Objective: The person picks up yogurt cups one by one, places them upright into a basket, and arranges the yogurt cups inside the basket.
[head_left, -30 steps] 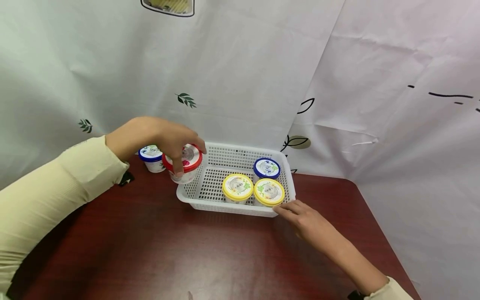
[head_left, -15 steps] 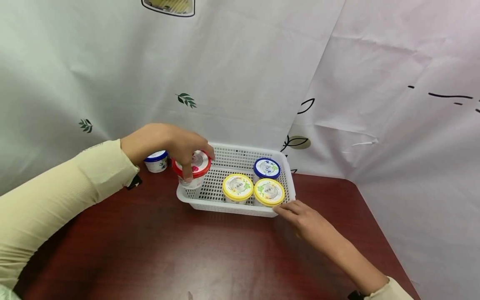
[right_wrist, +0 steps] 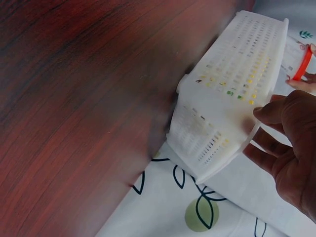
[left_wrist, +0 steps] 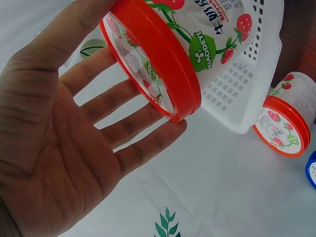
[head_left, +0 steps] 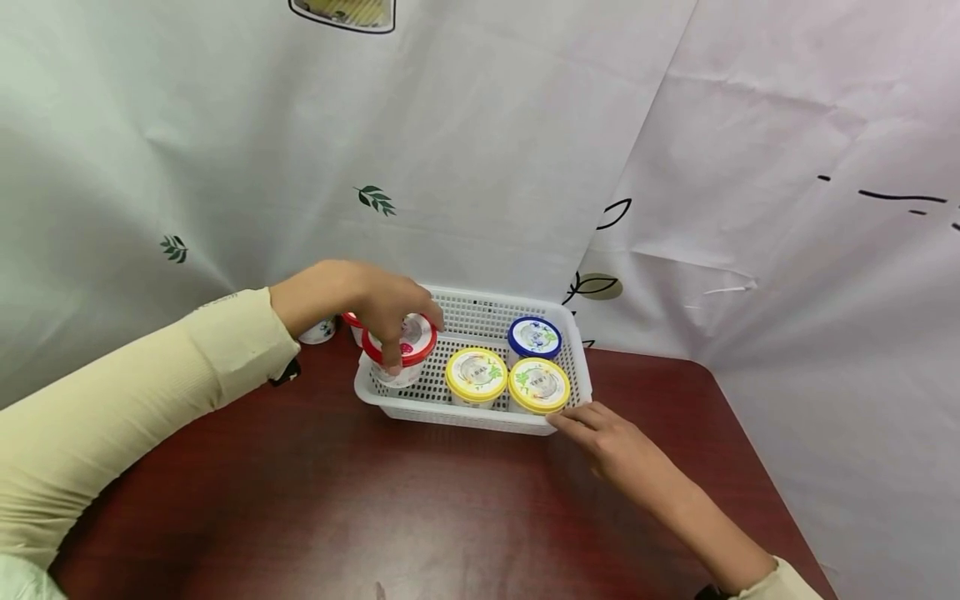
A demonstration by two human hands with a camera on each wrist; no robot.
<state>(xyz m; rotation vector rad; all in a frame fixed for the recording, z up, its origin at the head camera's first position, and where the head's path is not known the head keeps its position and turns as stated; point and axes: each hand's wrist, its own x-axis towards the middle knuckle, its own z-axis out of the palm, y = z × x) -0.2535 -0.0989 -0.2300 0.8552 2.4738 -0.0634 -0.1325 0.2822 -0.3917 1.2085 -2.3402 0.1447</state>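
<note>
At the far left a cream sleeve (head_left: 150, 367) reaches in, with a dark band (head_left: 287, 372) at the wrist. Just beyond that wrist, on the dark red wood-grain surface (head_left: 450, 500), stands a white tub (head_left: 318, 332), mostly hidden in the head view; the left wrist view catches part of its blue lid (left_wrist: 311, 170). To its right, a second strawberry tub (left_wrist: 284, 127) stands outside the basket's left end, showing in the head view only as a sliver of red behind the fingers.

The left hand (head_left: 375, 304) comes over from above, thumb on the near side and fingers spread to the far side, clamped on the rim of a red-lidded tub (head_left: 405, 375) printed with strawberries and a green leaf. The palm stands off the lid. This tub is over the left part of the white perforated basket (head_left: 465, 413), lid up and slightly tilted; whether its base touches the basket floor cannot be told.

Farther right inside the basket, along the near side, are a yellow-lidded tub (head_left: 476, 373) and, just beside it, another yellow-topped tub (head_left: 539, 385). Behind the latter, toward the far right corner, is a blue-topped tub (head_left: 535, 337).

At the near right corner the right hand (head_left: 607, 437) pinches the basket's rim — thumb on the outer wall, fingers on the other side. The two hands are well apart. Behind everything hangs a pale cloth (head_left: 487, 167) with leaf prints.
</note>
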